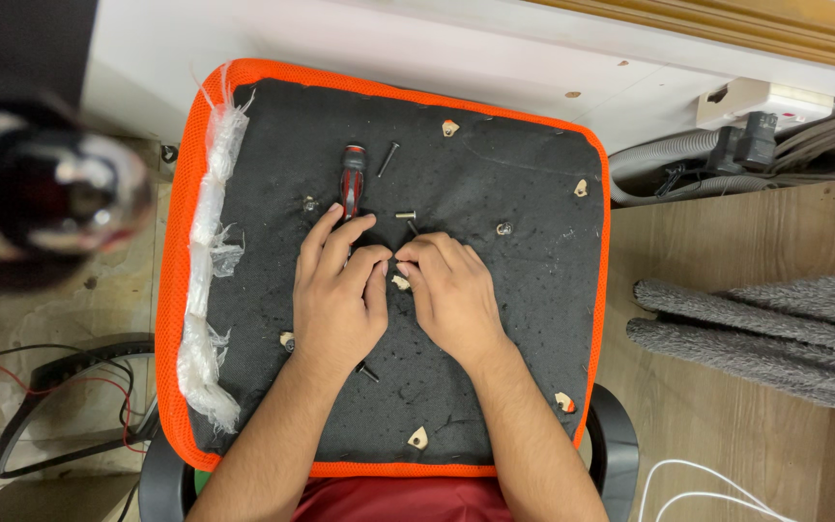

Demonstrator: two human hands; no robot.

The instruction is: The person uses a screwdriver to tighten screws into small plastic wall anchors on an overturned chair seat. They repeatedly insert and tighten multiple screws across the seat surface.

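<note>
Both hands are down flat on the underside of an office chair seat (495, 319), the black fabric-covered base with orange mesh wrapped round the edge. The left hand (337, 300) has its fingers curled loosely, fingertips meeting the right hand (451, 290) right at the middle, and between them they're pinching at a small pale hole in the fabric (400, 281), looks like a screw point where the wood shows through. Can't tell if either hand actually has anything gripped, the fingertips hide it. Just above the left hand's fingers lies a red and black screwdriver (351, 181), handle pointing away, tip tucked under the index finger. A black screw (388, 159) sits just beside it to the right, and a short silver bolt (405, 215) is near the right hand's knuckles. Another dark screw (368, 371) pokes out by the left wrist. Torn clear plastic wrap (207, 280) runs along the left edge of the seat. Grey rug (756, 338) on the wooden floor off to the right.
</note>
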